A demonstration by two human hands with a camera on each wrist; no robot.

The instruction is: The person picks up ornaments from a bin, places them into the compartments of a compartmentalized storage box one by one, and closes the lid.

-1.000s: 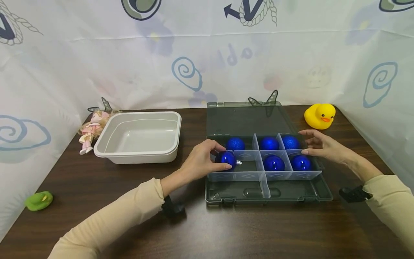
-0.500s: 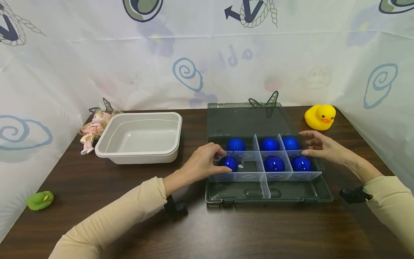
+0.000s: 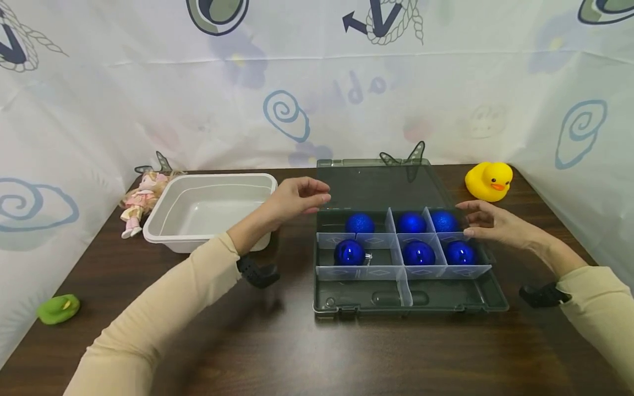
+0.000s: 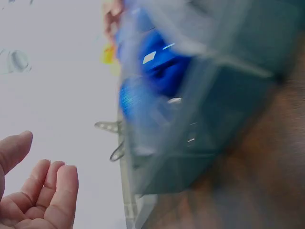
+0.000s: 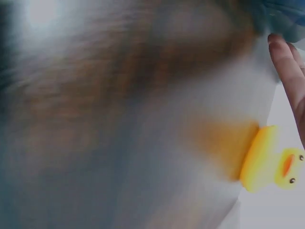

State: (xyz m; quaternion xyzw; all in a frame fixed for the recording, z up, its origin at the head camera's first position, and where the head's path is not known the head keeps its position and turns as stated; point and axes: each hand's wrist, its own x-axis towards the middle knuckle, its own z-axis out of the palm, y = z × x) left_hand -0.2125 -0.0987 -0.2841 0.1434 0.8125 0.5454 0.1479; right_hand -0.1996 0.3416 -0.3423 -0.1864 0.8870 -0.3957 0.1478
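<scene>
A dark translucent case [image 3: 366, 300] with clear dividers lies with its lid [image 3: 376, 184] back. Six blue balls sit inside it; the front-left shiny ball [image 3: 349, 252] lies beside a small silver cap, and a glittery ball [image 3: 360, 223] is behind it. My left hand [image 3: 292, 199] hangs empty between the case and the white basin, fingers relaxed; its fingers [image 4: 62, 195] hold nothing in the left wrist view. At the case's right edge is my right hand [image 3: 500, 224], thumb and fingers apart, near the glittery ball [image 3: 444, 221] at the back right.
A white basin [image 3: 210, 238] stands left of the case, partly behind my left forearm. Beside it lies a doll [image 3: 140, 202]. A green toy [image 3: 58, 309] is at the table's left edge, and a yellow duck [image 3: 488, 181] sits behind my right hand. Patterned cloth hangs at the back.
My left hand has let go of the front-left ball and moved up and left, out of the case. That ball stays in its compartment, slightly right of where it was. My right hand has hardly moved.
</scene>
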